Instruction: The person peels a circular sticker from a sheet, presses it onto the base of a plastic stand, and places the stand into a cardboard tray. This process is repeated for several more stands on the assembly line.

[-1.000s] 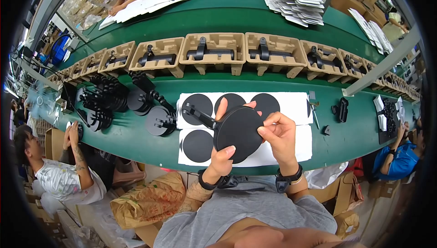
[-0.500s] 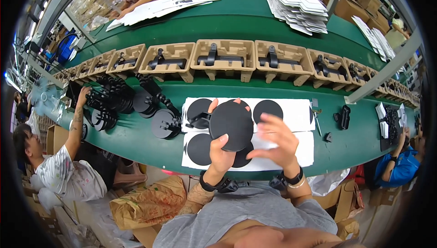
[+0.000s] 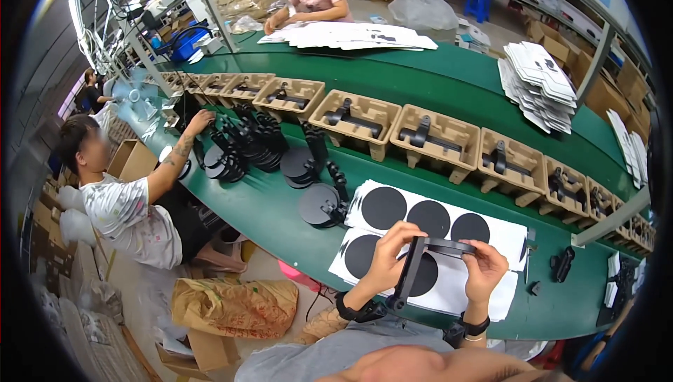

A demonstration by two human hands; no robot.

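I'm watching the left hand and right hand pinching a black round stand base edge-on, w/ arm hanging at 6 o'clock, above the white sheet. Risk: thin-rim grip is slipping, base dropping onto the black discs.

Both forearms are bare, so no sleeves reaching anywhere near the wrists. The left hand has a chunky black band strapped round the wrist at about 7 o'clock from the palm, looks like a watch or tracker with a thick body. The right hand has a similar black wrist strap at roughly 6 o'clock below it. Down at the bottom edge there's a grey short-sleeved t-shirt, plain soft fabric, no print showing.
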